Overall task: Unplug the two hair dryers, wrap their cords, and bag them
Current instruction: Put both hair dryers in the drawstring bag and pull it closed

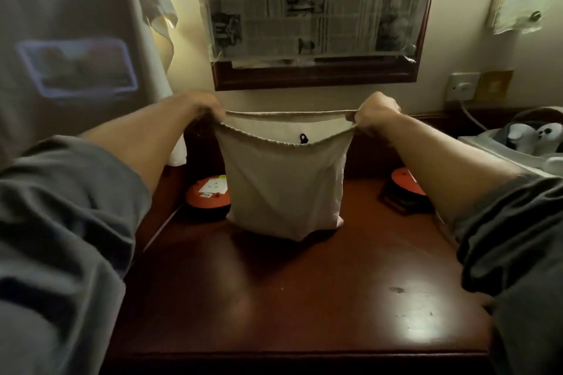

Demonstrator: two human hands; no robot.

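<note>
You won't find much to read here — the newspaper (307, 0) taped over the framed mirror (316, 74) carries print too blurred to make out, and the white sticker (213, 186) on the orange reel (207, 196) shows only illegible marks.

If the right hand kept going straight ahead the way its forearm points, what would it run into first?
Probably the wall below the framed newspaper, left of the socket. The right hand grips the bag; depth is unclear.
</note>
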